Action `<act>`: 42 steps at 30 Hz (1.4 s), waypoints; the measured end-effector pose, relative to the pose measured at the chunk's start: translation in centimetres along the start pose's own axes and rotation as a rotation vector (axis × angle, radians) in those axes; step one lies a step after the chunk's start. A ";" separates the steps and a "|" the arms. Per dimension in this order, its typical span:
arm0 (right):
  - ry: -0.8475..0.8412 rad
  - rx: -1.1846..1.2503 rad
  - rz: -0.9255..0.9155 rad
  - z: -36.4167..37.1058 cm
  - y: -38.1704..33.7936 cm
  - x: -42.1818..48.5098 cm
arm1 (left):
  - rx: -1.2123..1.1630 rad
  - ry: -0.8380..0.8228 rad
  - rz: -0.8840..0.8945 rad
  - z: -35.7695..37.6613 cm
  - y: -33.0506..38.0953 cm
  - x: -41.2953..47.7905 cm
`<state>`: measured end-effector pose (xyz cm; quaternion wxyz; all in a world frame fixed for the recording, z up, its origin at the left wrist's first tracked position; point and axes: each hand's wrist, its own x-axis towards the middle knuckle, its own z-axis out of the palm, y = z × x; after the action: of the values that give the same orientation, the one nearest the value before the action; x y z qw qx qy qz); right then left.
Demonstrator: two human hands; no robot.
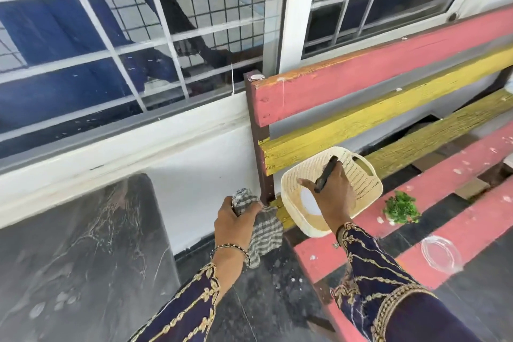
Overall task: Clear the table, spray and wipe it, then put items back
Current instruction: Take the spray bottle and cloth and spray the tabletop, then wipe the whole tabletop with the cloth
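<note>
- A grey-and-white checked cloth (262, 223) is gripped in the closed left hand (236, 226); its crumpled top is bunched between the fingers and the rest hangs loose below the hand.
- A black marker (326, 174) is clamped in the right hand (331, 197), tilted, with one end over the basket.
- A cream plastic basket (363, 180) with perforated walls and a handle cut-out is seen under the right hand, resting on the bench (388, 83) of pink and yellow slats.
- A small green plant (401, 208) is seen just right of the right hand, on a pink slat.
- The dark marbled table (83, 244) lies to the left of the left hand.
</note>
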<state>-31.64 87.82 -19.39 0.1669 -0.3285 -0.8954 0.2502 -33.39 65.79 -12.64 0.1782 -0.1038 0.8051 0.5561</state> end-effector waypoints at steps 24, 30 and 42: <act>-0.097 0.297 0.452 2.1 5.8 -0.3 | 0.030 -0.006 -0.020 2.8 -1.7 0.2; -0.206 0.240 0.401 -0.3 3.7 -2.3 | -0.008 -0.010 -0.012 1.9 -1.0 -1.7; -0.435 0.406 -0.174 -6.2 -10.1 -13.8 | -0.095 0.050 0.003 -6.0 0.8 -7.7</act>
<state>-23.80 74.02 -10.51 0.0541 -0.1491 -0.8667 0.4730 -27.64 60.28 -6.94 0.1518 -0.1249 0.7823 0.5911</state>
